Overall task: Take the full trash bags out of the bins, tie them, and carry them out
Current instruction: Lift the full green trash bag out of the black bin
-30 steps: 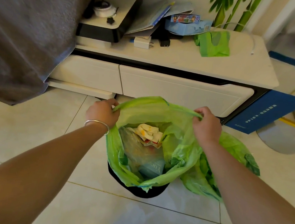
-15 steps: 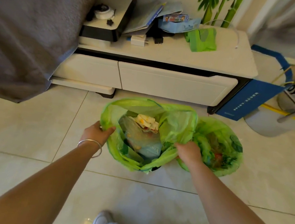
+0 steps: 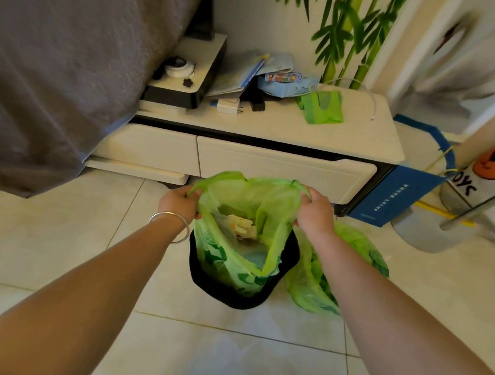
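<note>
A green trash bag full of wrappers and paper stands partly lifted out of a black bin on the tiled floor. My left hand, with a silver bangle on the wrist, grips the bag's left rim. My right hand grips the right rim, so the mouth is stretched wide between them. A second green bag lies on the floor right of the bin, partly hidden behind my right forearm.
A low white cabinet with drawers runs behind the bin, with papers, a charger and a green pack on top. A grey blanket hangs at the left. A blue board and a grey stand base sit at the right.
Both hands moved from the bag's lower sides up to its top rim and pulled it upward. The black bin's rim now shows below the bag.
</note>
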